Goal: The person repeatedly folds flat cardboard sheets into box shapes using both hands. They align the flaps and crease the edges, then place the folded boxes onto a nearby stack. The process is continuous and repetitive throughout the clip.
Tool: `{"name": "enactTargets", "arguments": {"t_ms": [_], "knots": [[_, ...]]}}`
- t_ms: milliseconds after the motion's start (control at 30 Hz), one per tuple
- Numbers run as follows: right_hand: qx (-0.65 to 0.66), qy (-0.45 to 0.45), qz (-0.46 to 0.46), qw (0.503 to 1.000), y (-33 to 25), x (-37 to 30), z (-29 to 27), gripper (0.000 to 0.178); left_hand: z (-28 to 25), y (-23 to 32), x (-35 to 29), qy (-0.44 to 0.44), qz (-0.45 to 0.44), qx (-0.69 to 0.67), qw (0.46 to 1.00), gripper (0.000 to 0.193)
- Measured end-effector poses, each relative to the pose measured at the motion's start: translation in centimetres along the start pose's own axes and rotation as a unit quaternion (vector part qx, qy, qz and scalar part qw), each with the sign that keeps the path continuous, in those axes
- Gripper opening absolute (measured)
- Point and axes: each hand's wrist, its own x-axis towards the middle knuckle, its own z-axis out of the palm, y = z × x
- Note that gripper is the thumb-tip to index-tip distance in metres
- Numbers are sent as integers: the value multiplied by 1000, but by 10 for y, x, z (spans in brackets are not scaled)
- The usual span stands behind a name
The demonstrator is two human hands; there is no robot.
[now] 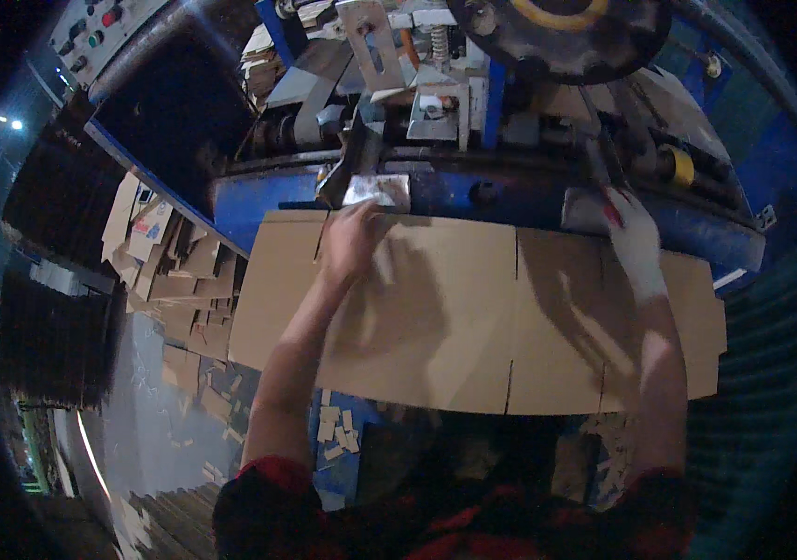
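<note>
A wide brown cardboard sheet (417,317) with dark slots and crease lines lies in front of me, its far edge against the blue machine beam (454,191). My bare left hand (356,241) pinches that far edge beside a shiny metal plate (387,189). My right hand (635,238), in a white glove, reaches over the far edge at the right, next to a second metal plate (584,210). Its fingers are curled. A small red patch shows at them, and whether it is part of the glove or a held thing is unclear.
Rollers, brackets and a large dark wheel (562,37) stand beyond the beam. At upper left is a control panel (95,37) with buttons. Cardboard scraps (184,266) heap at the left, dark stacks (53,327) stand farther left, and small offcuts (335,429) lie below the sheet.
</note>
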Motion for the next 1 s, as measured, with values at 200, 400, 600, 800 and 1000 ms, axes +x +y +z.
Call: {"name": "enactTargets", "arguments": {"t_ms": [200, 400, 600, 800, 1000], "knots": [[-197, -63, 168, 964, 18, -228, -79, 69, -104, -66, -148, -107, -393, 383, 829, 54], [-221, -74, 186, 955, -37, -273, -97, 67, -149, -222, -260, -153, -38, 360, 919, 48], [357, 346, 531, 686, 1, -320, -94, 49, -148, -185, -244, -90, -172, 243, 950, 54], [328, 376, 444, 744, -40, -300, -120, 40, -194, -75, -192, -113, -232, 236, 937, 61], [106, 22, 149, 983, -144, -274, -119, 60, -203, 8, -222, -98, -124, -295, 942, 67]]}}
